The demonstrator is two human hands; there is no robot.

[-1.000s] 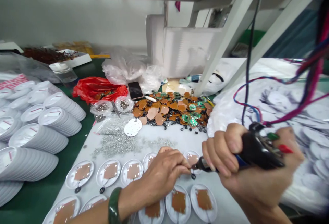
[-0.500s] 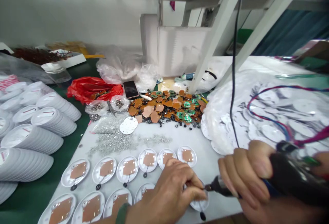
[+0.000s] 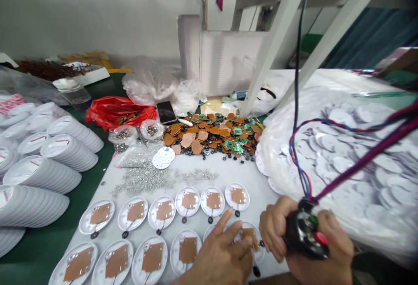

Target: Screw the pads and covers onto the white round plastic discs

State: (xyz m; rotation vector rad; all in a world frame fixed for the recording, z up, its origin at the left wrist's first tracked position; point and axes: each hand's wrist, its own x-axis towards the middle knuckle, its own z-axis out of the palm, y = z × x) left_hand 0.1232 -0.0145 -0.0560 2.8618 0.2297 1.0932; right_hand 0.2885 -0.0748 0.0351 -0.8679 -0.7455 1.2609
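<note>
Now the right hand (image 3: 313, 259) grips a black tool (image 3: 302, 232), drawn back; left hand (image 3: 222, 256) open on a copper board (image 3: 250, 238).

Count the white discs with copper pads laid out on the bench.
12 white discs: six in the back row, six in the front, two of those partly under the left hand. More may be hidden below the frame.

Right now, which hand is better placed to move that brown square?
Probably the left hand: its fingers are at the brown square, while the right hand grips a black wired tool.
</note>
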